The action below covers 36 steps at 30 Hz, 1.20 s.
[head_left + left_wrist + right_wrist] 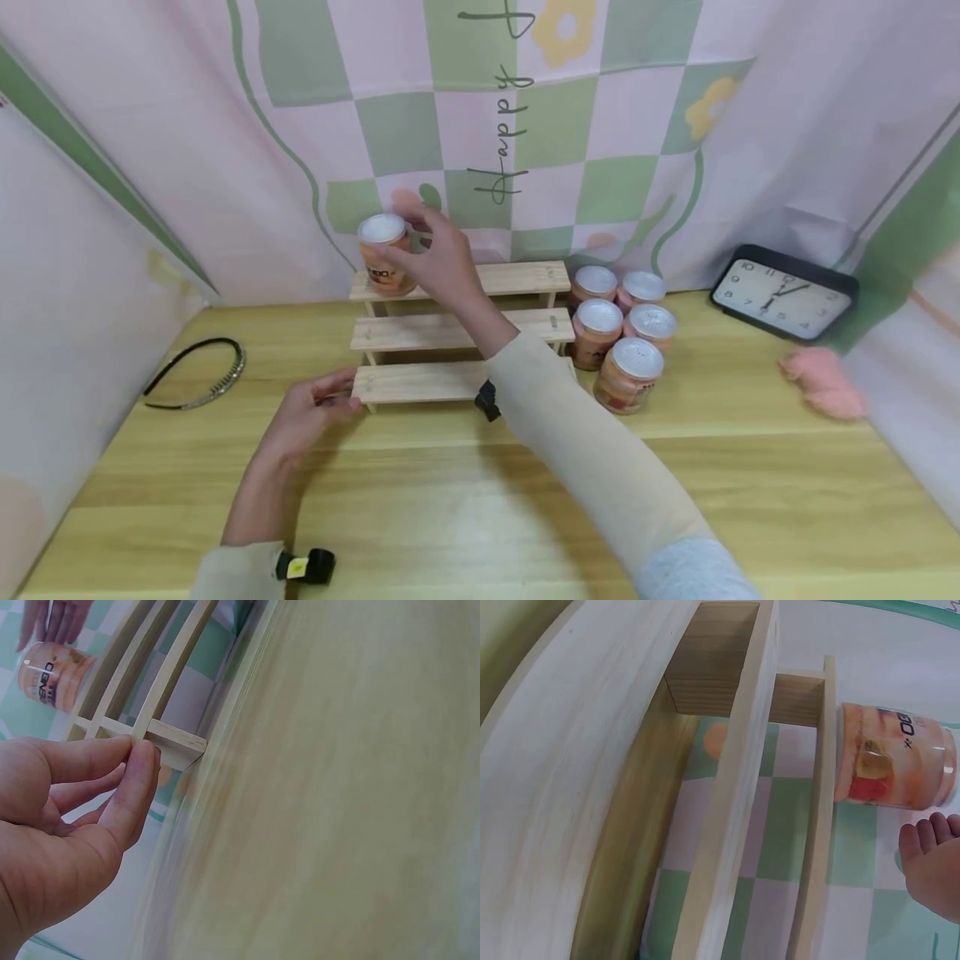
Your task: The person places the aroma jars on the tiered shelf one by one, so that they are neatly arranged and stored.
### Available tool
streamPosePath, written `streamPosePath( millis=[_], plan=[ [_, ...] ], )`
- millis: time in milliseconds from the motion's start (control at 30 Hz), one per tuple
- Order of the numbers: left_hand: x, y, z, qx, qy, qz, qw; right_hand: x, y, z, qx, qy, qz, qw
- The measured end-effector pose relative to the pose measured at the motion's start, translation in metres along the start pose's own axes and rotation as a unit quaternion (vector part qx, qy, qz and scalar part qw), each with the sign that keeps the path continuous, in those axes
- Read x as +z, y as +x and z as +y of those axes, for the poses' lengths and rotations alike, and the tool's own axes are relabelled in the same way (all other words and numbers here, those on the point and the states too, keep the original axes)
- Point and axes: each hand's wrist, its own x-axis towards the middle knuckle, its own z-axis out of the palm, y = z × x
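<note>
A three-tier wooden display rack [420, 382] stands on the table. At the left end of its top tier is an orange jar [386, 271] with a silvery lid, upright. My right hand [442, 258] holds this jar, thumb across its near side and fingers behind. In the right wrist view, the jar [892, 757] has its base at the top tier, with the other fingers [928, 831] beside its lid end. My left hand [90, 787] pinches the left end of the lowest tier [172, 739] between thumb and fingertips.
Several similar lidded jars [628, 375] are grouped by the rack's right end. Farther right are a black-framed clock [783, 292] and a fluffy pink item [825, 383]. A dark headband [225, 383] lies to the left. A checked curtain [480, 125] hangs behind the rack.
</note>
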Motion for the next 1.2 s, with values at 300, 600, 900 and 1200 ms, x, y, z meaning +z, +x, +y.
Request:
streamPosePath(
  millis=[300, 600, 900, 1200],
  plan=[
    [0.002, 0.000, 0.000, -0.007, -0.009, 0.006, 0.9999, -0.023, -0.014, 0.001, 0.008, -0.012, -0.013, 1.000],
    [0.000, 0.000, -0.003, -0.004, -0.003, 0.003, 1.0000, -0.052, -0.020, 0.010, 0.016, 0.018, -0.002, 1.000],
    [0.001, 0.001, -0.003, 0.002, -0.012, -0.001, 0.9999, -0.082, -0.035, 0.016, 0.022, 0.007, 0.008, 1.000],
    [0.001, 0.000, -0.001, 0.001, -0.013, 0.001, 0.9999, -0.108, -0.050, 0.026, 0.016, 0.004, 0.013, 1.000]
  ],
)
